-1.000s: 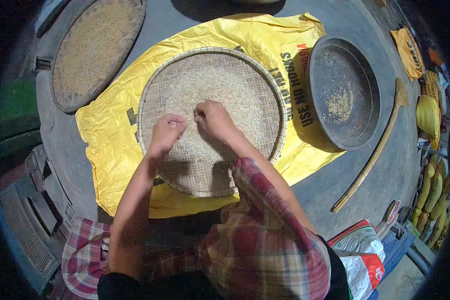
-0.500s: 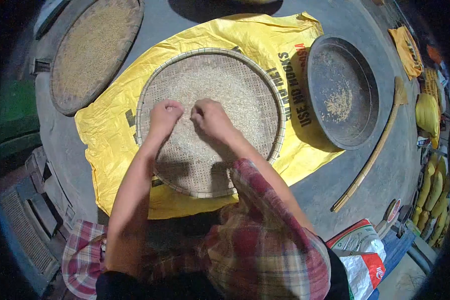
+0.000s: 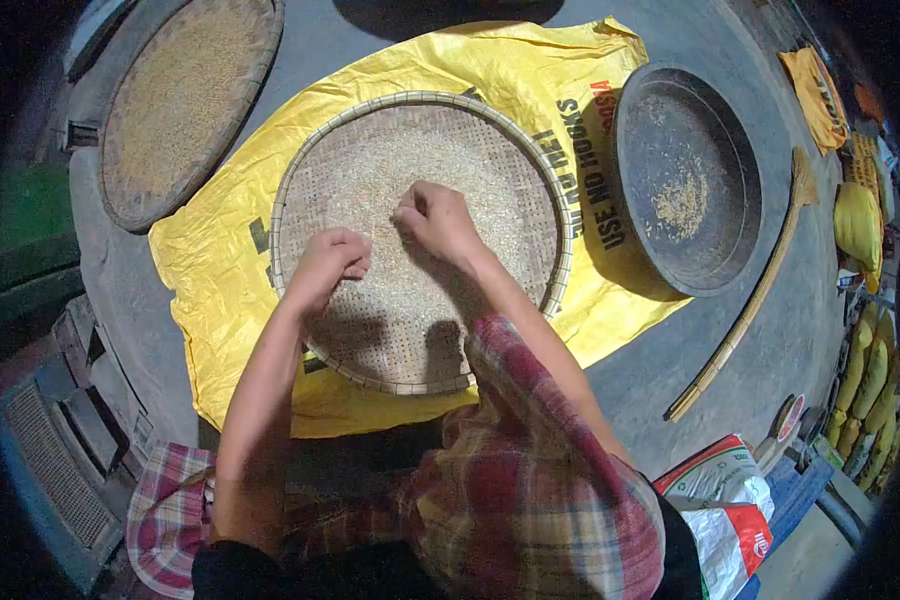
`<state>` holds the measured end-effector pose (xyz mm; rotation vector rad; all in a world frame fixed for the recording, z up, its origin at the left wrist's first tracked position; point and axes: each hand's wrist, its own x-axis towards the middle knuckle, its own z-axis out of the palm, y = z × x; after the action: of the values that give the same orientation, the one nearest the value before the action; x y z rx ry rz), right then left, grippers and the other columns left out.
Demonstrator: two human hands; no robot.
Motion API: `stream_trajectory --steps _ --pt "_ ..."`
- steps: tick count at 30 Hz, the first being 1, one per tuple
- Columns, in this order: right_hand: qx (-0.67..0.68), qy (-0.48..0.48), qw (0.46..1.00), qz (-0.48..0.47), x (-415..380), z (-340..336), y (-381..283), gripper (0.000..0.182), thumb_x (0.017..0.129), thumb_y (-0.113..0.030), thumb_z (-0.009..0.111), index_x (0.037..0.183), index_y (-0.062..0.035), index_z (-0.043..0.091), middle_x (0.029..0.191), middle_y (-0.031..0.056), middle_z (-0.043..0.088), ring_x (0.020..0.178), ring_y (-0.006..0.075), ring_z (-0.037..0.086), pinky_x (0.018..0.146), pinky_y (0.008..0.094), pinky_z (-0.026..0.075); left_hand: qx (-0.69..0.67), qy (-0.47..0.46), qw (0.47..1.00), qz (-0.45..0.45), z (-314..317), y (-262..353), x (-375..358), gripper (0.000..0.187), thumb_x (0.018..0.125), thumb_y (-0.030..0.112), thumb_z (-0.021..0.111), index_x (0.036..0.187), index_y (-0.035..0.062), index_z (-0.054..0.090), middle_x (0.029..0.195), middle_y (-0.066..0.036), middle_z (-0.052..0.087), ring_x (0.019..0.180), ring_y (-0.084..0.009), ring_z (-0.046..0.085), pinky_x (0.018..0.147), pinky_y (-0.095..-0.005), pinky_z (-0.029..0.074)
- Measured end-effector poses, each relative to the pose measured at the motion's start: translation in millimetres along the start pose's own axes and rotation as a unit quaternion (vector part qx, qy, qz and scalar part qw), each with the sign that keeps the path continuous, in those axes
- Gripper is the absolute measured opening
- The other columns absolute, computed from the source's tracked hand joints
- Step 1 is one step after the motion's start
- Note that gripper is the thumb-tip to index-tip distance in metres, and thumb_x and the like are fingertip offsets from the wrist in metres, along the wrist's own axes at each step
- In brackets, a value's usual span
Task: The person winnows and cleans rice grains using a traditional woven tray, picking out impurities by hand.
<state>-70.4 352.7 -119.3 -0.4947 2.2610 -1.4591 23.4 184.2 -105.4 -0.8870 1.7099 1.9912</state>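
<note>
Kneeling over a round woven tray, lying on a yellow sack spread on the grey floor. Covering most of the tray's weave: a thin layer of pale grain, thickest toward the far half, sparser near the body.

Left hand resting on the grain at the tray's near-left part, fingers curled in and pinched together, closed; whether anything is being held between the fingertips cannot be told. Right hand sitting just beyond and to the right of it, near the tray's middle, knuckles up, fingers likewise bunched and closed, touching the grain. Both hands lying close together but not touching. Left forearm bare; right arm wearing a red plaid sleeve rolled above the wrist.

Lying to the right of the tray, partly on the sack: a dark round pan holding a small patch of grain at its middle. Printed on the sack between tray and pan: "USE NO HOOKS". Resting at the far left, partly off the sack: a 2nd woven tray filled with darker, golden grain. Stretching along the floor right of the pan: a long bamboo stick. Showing at the near right: a white and red bag. Stacked along the right edge: yellow sacks.
</note>
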Motion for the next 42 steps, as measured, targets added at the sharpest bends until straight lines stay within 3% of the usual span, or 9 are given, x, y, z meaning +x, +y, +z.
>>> stream_trajectory --steps 7,11,13,16,25,28,34,37,42 --pt "-0.091 0.052 0.984 -0.141 15 17 17 0.01 0.071 -0.006 0.057 0.077 0.0022 0.057 0.075 0.0227 0.058 0.077 0.0383 0.058 0.069 0.0421 0.047 0.349 0.208 0.892 0.197 35 -12 10 0.023 0.075 0.017 0.068 0.088 -0.0007 0.064 0.077 -0.006 0.064 0.071 -0.0135 0.06 0.066 -0.0246 0.047" --pt "-0.102 0.007 0.991 -0.084 6 8 14 0.014 0.071 -0.009 0.058 0.08 0.0016 0.057 0.077 0.0215 0.059 0.076 0.037 0.058 0.069 0.0407 0.047 0.389 0.173 0.879 0.214 27 -15 16 0.019 0.076 0.015 0.066 0.086 -0.0012 0.062 0.074 -0.006 0.063 0.069 -0.0146 0.06 0.064 -0.0254 0.047" --pt "-0.039 -0.001 0.997 -0.062 2 -3 20 0.015 0.071 -0.01 0.058 0.08 0.0014 0.057 0.077 0.0208 0.059 0.075 0.0359 0.058 0.069 0.0399 0.047 0.07 0.04 0.996 0.039 15 -15 14 0.015 0.078 0.012 0.063 0.085 -0.0012 0.059 0.07 -0.005 0.06 0.065 -0.0145 0.058 0.061 -0.0252 0.046" --pt "0.172 -0.043 0.979 0.101 1 -4 40 0.016 0.07 -0.011 0.061 0.082 -0.0006 0.057 0.079 0.019 0.061 0.074 0.0329 0.06 0.071 0.0376 0.047 -0.032 0.008 0.999 0.009 10 -8 -4 0.012 0.078 0.009 0.062 0.083 -0.0006 0.057 0.067 -0.004 0.056 0.062 -0.0123 0.055 0.058 -0.024 0.045" --pt "-0.107 -0.013 0.989 -0.103 -11 6 19 0.014 0.07 -0.011 0.063 0.079 -0.0014 0.06 0.083 0.0201 0.059 0.081 0.0347 0.058 0.071 0.0396 0.047 0.344 0.093 0.895 0.269 31 -34 -5 0.016 0.077 0.012 0.065 0.087 0.0009 0.06 0.068 -0.003 0.058 0.062 -0.0078 0.053 0.056 -0.0218 0.043" --pt "0.066 0.003 0.996 0.057 -10 -10 28 0.011 0.072 -0.01 0.057 0.078 -0.0019 0.059 0.078 0.0177 0.061 0.072 0.0291 0.061 0.067 0.0352 0.048 0.151 0.064 0.984 0.07 27 -24 4 0.018 0.075 0.014 0.066 0.086 0.0006 0.062 0.071 -0.005 0.061 0.064 -0.0109 0.055 0.06 -0.0257 0.045" --pt "-0.005 0.002 0.999 -0.037 -9 -3 16 0.01 0.073 -0.01 0.058 0.08 -0.0018 0.059 0.081 0.0176 0.061 0.077 0.0317 0.06 0.071 0.0371 0.047 0.339 0.151 0.906 0.203 37 -8 14 0.015 0.074 0.01 0.066 0.083 0.0 0.062 0.071 -0.006 0.061 0.064 -0.0116 0.056 0.06 -0.0252 0.045" --pt "-0.11 -0.027 0.991 -0.067 -14 6 13 0.01 0.072 -0.009 0.06 0.079 -0.0019 0.059 0.085 0.0187 0.06 0.079 0.0363 0.057 0.073 0.0403 0.046 0.376 0.108 0.897 0.204 32 -6 17 0.016 0.073 0.01 0.066 0.084 -0.0004 0.062 0.071 -0.006 0.061 0.064 -0.0104 0.055 0.059 -0.0238 0.045" --pt "0.017 0.008 1.0 -0.022 -4 -9 19 0.01 0.074 -0.012 0.058 0.077 -0.0018 0.058 0.078 0.0177 0.06 0.073 0.0341 0.058 0.069 0.0392 0.046 0.256 0.086 0.96 0.079 19 11 32 0.019 0.072 0.011 0.067 0.086 -0.0009 0.063 0.072 -0.006 0.062 0.066 -0.0122 0.057 0.062 -0.0257 0.046"
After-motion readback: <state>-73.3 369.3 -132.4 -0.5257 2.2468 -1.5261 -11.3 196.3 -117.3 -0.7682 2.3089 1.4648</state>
